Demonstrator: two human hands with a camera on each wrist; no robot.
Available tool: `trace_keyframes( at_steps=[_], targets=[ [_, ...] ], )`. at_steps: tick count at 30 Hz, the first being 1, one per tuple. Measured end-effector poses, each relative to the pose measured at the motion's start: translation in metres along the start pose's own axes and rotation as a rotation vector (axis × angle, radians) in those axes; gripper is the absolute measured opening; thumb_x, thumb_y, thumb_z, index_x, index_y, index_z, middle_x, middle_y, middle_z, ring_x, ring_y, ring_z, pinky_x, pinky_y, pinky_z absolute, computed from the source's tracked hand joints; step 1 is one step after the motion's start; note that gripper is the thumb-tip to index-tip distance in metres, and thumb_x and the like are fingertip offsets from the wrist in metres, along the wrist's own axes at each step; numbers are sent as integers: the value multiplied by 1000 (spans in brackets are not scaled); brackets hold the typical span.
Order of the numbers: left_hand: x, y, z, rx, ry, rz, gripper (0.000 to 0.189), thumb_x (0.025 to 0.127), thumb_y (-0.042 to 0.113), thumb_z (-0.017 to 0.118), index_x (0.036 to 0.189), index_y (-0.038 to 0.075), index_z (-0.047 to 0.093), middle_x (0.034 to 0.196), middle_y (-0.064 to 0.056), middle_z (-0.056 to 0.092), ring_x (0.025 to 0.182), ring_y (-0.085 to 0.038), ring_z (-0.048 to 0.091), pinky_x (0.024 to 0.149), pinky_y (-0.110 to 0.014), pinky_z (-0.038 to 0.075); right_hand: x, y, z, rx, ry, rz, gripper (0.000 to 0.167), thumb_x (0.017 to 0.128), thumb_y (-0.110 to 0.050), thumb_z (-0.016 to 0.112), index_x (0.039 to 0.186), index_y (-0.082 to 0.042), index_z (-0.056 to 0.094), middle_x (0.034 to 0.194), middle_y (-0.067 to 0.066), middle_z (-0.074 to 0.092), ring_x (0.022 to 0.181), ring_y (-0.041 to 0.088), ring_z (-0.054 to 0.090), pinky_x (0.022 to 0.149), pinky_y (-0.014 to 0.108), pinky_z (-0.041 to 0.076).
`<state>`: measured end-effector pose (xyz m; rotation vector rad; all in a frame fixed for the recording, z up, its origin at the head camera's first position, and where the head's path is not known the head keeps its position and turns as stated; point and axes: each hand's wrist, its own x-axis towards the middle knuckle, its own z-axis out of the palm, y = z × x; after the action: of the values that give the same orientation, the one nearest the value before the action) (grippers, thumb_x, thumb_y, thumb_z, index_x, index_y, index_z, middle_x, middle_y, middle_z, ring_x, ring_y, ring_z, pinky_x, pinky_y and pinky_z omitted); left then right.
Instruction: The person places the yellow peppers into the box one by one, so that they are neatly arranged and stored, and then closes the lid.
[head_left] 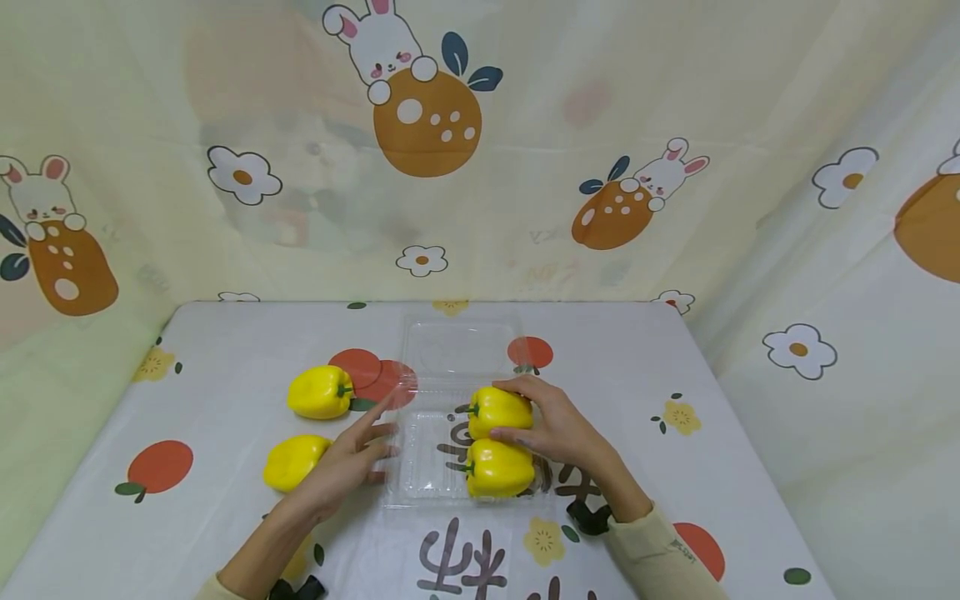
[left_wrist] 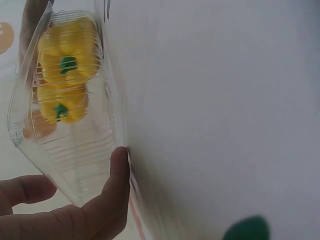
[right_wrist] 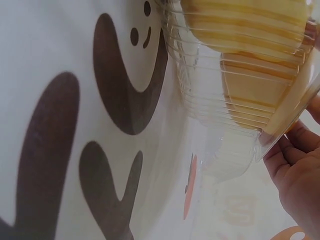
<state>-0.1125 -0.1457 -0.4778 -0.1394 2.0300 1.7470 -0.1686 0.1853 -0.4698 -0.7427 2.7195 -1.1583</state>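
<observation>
Expect a light, firm, slick near pepper (head_left: 502,469) inside the clear, likely flimsy container (head_left: 429,467), touched by the released, outstretched fingers of the left hand (head_left: 347,467), and, just beyond, hold by its plump sides the far pepper (head_left: 504,412), grasped by the right hand (head_left: 561,425).

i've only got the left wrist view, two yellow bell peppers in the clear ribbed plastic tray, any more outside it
Observer: Yes, the head view shows two more glossy yellow bell peppers on the white printed tablecloth, left of the clear ribbed plastic tray.
Operator: ok and what's the right hand doing
Observer: The right hand has its thumb and fingers around the farther pepper in the tray.
Operator: is there a lid and is it open
Observer: Yes, a clear plastic lid lies open on the tray's far side.
</observation>
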Motion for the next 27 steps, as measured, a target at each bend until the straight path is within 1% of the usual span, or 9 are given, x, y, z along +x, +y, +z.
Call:
trace_keyframes(
  at_steps=[6, 12, 17, 27],
  targets=[
    [1, 1, 1, -4, 7, -14, 72, 107, 9, 51, 167, 41, 28, 168, -23, 38, 134, -38, 59, 104, -51, 61, 1, 2, 1, -6, 7, -9, 67, 85, -36, 90, 143, -16, 64, 141, 1, 68, 123, 22, 65, 108, 48, 58],
    [2, -1, 0, -12, -4, -11, 71, 107, 10, 50, 167, 41, 28, 168, -23, 37, 134, -38, 58, 105, -53, 60, 1, 1, 1, -1, -4, 13, 67, 84, -37, 90, 143, -16, 64, 141, 0, 68, 122, 22, 64, 108, 47, 58],
    [2, -1, 0, -12, 2, -12, 72, 107, 9, 50, 167, 41, 28, 168, -24, 38, 133, -38, 59, 104, -52, 60, 2, -1, 2, -12, -15, 20, 67, 85, -37, 90, 143, -16, 64, 141, 0, 68, 122, 21, 64, 107, 46, 58],
    [2, -1, 0, -15, 2, -9, 71, 107, 10, 50, 167, 43, 28, 168, -24, 38, 132, -37, 59, 105, -52, 60, 2, -3, 1, 0, -3, 28, 67, 84, -37, 91, 142, -16, 67, 140, 0, 70, 124, 23, 64, 109, 49, 57]
  ],
)
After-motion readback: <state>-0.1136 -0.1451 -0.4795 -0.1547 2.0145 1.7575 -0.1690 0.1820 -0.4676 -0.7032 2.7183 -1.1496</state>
